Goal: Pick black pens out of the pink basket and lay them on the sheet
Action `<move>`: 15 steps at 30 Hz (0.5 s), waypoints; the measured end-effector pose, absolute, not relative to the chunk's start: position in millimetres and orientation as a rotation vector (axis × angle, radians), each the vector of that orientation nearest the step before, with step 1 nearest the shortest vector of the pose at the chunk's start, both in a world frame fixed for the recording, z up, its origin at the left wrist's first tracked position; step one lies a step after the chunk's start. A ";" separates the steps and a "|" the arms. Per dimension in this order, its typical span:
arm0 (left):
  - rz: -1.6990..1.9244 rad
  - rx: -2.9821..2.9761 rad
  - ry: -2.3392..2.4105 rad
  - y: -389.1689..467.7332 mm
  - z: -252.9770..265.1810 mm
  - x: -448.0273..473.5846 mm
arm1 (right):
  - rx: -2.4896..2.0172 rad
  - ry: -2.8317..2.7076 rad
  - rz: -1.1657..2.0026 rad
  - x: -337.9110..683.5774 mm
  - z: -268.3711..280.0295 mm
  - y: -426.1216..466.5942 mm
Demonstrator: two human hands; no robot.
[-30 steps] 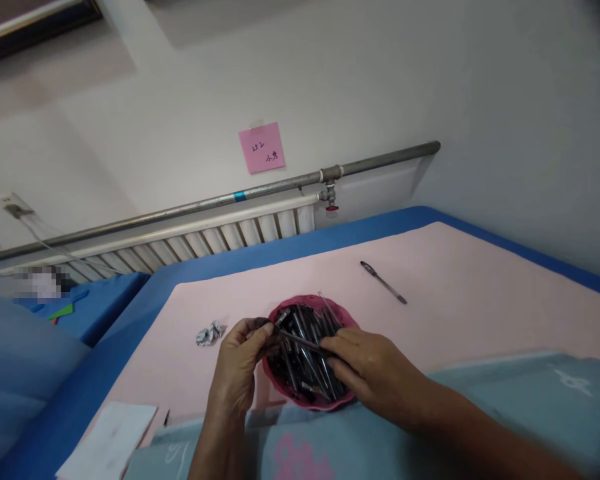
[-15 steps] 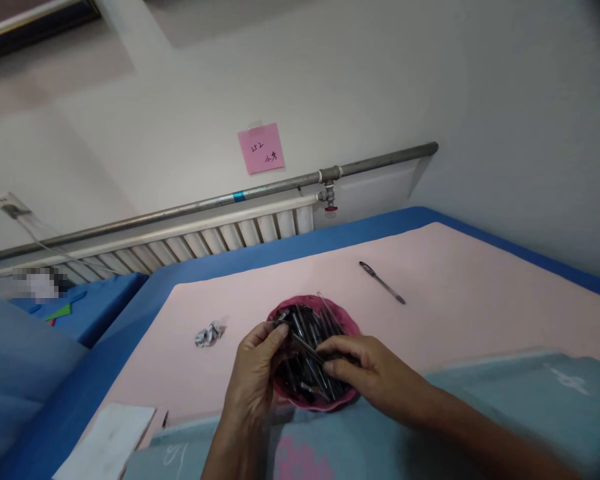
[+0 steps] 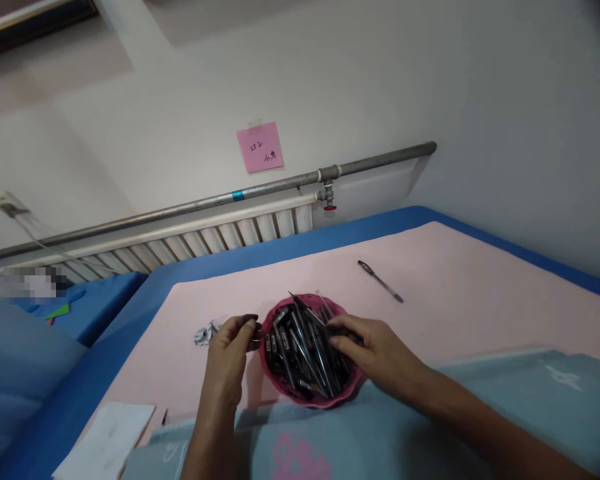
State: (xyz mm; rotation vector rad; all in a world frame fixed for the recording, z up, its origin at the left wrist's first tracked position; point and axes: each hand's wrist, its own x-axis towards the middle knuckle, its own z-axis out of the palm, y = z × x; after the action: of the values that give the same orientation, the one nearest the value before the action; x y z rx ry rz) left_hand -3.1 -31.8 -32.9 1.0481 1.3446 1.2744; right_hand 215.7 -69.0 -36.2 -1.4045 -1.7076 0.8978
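My right hand (image 3: pixel 373 343) grips a dark pen (image 3: pixel 311 314) over the right side of a pink basket (image 3: pixel 271 380). The pen's narrow tip points up and to the left. Heaped in the basket are many dark pens (image 3: pixel 303 353), some with clips showing. Just left of the rim, my left hand (image 3: pixel 230 343) is closed in a pinch with dark fingertips; whether a small part is in it I cannot make out. Behind its knuckles lies a crumpled paper ball (image 3: pixel 203 333). A single capped pen (image 3: pixel 380 281) rests on the pink sheet (image 3: pixel 445 287) beyond the basket.
A blue table (image 3: pixel 260 253) carries the sheet. White paper (image 3: pixel 107 440) and a small dark piece (image 3: pixel 165 417) lie at the near left. Grey-green cloth (image 3: pixel 505 393) runs along the near edge. Behind stand a radiator (image 3: pixel 230 237) and a pipe (image 3: pixel 275 187) on the wall.
My left hand has drawn away from the pen, moving left past the basket rim. The pen stays in my right hand, its tip now bare and turned further up.
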 end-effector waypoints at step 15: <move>0.822 2.031 1.624 -33.2 -42.4 -5.3 | -1.408 -1.720 0.845 217.7 -37.0 -66.7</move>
State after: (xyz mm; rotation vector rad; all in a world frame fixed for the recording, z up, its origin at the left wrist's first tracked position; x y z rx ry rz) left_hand -5.3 -33.2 -42.4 2.0315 1.6245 0.8222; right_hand 217.7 -66.7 -37.0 -1.4079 -1.7202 0.8445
